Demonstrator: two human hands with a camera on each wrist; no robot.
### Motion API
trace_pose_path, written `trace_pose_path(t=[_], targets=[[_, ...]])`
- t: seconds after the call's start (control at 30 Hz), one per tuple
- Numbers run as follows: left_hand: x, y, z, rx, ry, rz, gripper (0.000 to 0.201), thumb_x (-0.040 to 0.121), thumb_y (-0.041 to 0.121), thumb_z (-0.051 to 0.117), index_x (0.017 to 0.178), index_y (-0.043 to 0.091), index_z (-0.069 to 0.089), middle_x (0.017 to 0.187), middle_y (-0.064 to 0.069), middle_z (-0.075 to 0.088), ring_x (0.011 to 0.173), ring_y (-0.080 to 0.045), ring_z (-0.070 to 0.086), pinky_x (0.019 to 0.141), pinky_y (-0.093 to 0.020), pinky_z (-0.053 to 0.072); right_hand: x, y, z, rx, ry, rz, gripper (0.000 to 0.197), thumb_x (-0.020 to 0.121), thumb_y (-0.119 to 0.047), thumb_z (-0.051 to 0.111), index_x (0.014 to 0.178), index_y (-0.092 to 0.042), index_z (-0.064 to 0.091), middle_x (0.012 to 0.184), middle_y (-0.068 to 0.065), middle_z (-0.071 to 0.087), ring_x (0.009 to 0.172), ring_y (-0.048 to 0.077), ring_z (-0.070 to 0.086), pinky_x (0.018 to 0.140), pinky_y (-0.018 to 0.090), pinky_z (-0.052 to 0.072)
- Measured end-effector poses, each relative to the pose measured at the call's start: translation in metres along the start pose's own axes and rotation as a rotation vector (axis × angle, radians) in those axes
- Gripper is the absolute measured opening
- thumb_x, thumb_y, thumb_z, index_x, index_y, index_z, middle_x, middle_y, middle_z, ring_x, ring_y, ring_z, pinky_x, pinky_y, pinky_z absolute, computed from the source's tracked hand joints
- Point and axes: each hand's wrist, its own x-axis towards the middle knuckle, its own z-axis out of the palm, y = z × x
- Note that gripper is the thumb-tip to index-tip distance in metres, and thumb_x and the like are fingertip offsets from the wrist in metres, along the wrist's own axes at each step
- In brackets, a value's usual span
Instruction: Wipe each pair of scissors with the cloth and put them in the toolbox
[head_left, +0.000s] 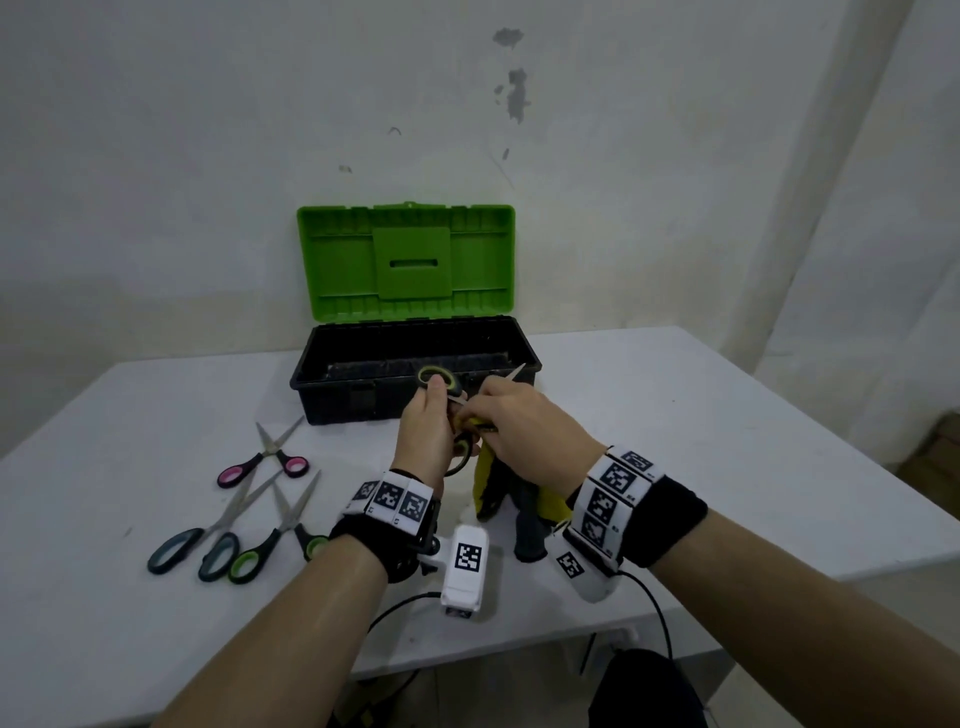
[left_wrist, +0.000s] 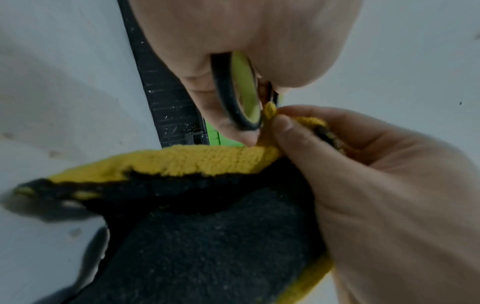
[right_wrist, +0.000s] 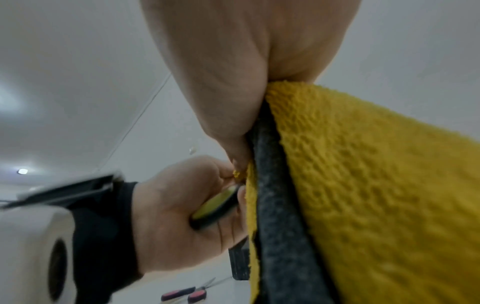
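Note:
My left hand (head_left: 434, 415) grips a pair of scissors (head_left: 440, 382) by its black and green handles, just in front of the open toolbox (head_left: 353, 402). My right hand (head_left: 488, 413) pinches the yellow and grey cloth (head_left: 491, 488) around the blades, whose tip (head_left: 517, 371) pokes out toward the box. In the left wrist view a handle loop (left_wrist: 241, 90) sits between my left fingers, and the cloth (left_wrist: 207, 216) hangs below. In the right wrist view the cloth (right_wrist: 363, 164) drapes from my right hand (right_wrist: 233, 92).
Three more pairs lie on the white table (head_left: 701, 415) at my left: pink-handled scissors (head_left: 265, 460), teal-handled scissors (head_left: 208, 535) and green-handled scissors (head_left: 283, 532). The toolbox's green lid (head_left: 343, 260) stands open against the wall. Cables hang off the near table edge.

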Motion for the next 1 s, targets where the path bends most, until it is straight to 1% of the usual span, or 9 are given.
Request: trace_pose_path(t=[0.1,0.17,0.23,0.33,0.47,0.63,0.73,0.83,1.0], targets=[[0.000,0.000,0.002,-0.053,0.000,-0.010,0.039,0.107,0.039,0.035,0.096,0.009,0.058,0.086,-0.016,0.061,0.071,-0.030,0.062,0.056,-0.035,0.053,0.001,0.002,-0.001,-0.017,0.006,0.024,0.022,0.092,-0.013,0.055,0.111,-0.019,0.064,0.105,0.004,0.053,0.091,0.028,0.058,0.077,0.043,0.051],[0.000,0.003,0.002,-0.095,0.015,-0.009,0.039,0.107,0.037,0.034,0.095,0.007,0.056,0.077,-0.011,0.053,0.055,-0.024,0.053,0.046,-0.030,0.049,0.001,0.009,-0.001,-0.016,0.043,0.108,0.021,0.094,-0.014,0.052,0.111,-0.017,0.063,0.109,0.005,0.054,0.097,0.028,0.056,0.080,0.040,0.049],[-0.001,0.006,0.001,-0.125,0.041,-0.008,0.038,0.108,0.035,0.033,0.095,0.006,0.054,0.073,-0.006,0.047,0.049,-0.021,0.050,0.043,-0.028,0.048,0.000,0.017,-0.004,0.008,0.105,0.186,0.020,0.094,-0.013,0.052,0.109,-0.014,0.064,0.109,0.006,0.055,0.098,0.027,0.055,0.080,0.039,0.049],[0.000,0.006,0.002,-0.130,0.049,-0.014,0.037,0.108,0.036,0.034,0.094,0.008,0.053,0.074,-0.007,0.048,0.050,-0.020,0.051,0.043,-0.028,0.049,0.001,0.012,-0.005,0.034,0.150,0.130,0.017,0.093,-0.014,0.055,0.106,-0.017,0.065,0.107,0.004,0.056,0.095,0.025,0.057,0.079,0.039,0.050],[0.003,0.002,0.005,-0.080,0.033,-0.025,0.039,0.107,0.037,0.035,0.095,0.008,0.057,0.083,-0.015,0.059,0.067,-0.028,0.060,0.051,-0.033,0.052,0.000,0.000,0.003,-0.019,0.039,0.036,0.022,0.090,-0.010,0.056,0.108,-0.018,0.066,0.105,0.004,0.055,0.093,0.027,0.058,0.077,0.042,0.051],[0.004,0.005,-0.002,-0.108,0.068,-0.023,0.040,0.107,0.037,0.033,0.094,0.006,0.054,0.071,-0.005,0.047,0.049,-0.020,0.049,0.045,-0.029,0.047,-0.002,0.014,-0.003,-0.058,0.023,0.103,0.022,0.090,-0.008,0.056,0.106,-0.015,0.070,0.107,0.004,0.056,0.095,0.026,0.059,0.080,0.039,0.052],[0.004,0.005,-0.002,-0.085,0.052,-0.009,0.040,0.107,0.038,0.033,0.094,0.006,0.054,0.072,-0.006,0.049,0.048,-0.020,0.050,0.045,-0.029,0.047,0.002,0.013,-0.006,0.044,0.148,0.086,0.017,0.090,-0.015,0.061,0.104,-0.018,0.071,0.103,0.002,0.059,0.095,0.021,0.057,0.081,0.037,0.051],[0.000,0.000,0.003,-0.002,0.010,0.027,0.040,0.107,0.037,0.034,0.093,0.005,0.054,0.075,-0.009,0.053,0.051,-0.021,0.052,0.045,-0.030,0.048,0.007,0.010,-0.002,0.057,0.132,0.092,0.017,0.090,-0.020,0.062,0.105,-0.020,0.070,0.102,0.003,0.059,0.094,0.023,0.058,0.081,0.038,0.051],[0.001,-0.005,-0.002,0.039,-0.003,0.058,0.046,0.108,0.035,0.033,0.104,-0.004,0.056,0.076,-0.010,0.052,0.047,-0.019,0.053,0.045,-0.031,0.048,0.012,0.026,-0.003,0.061,0.183,0.249,0.020,0.094,-0.020,0.057,0.109,-0.019,0.069,0.106,0.007,0.061,0.102,0.025,0.054,0.084,0.034,0.048]])
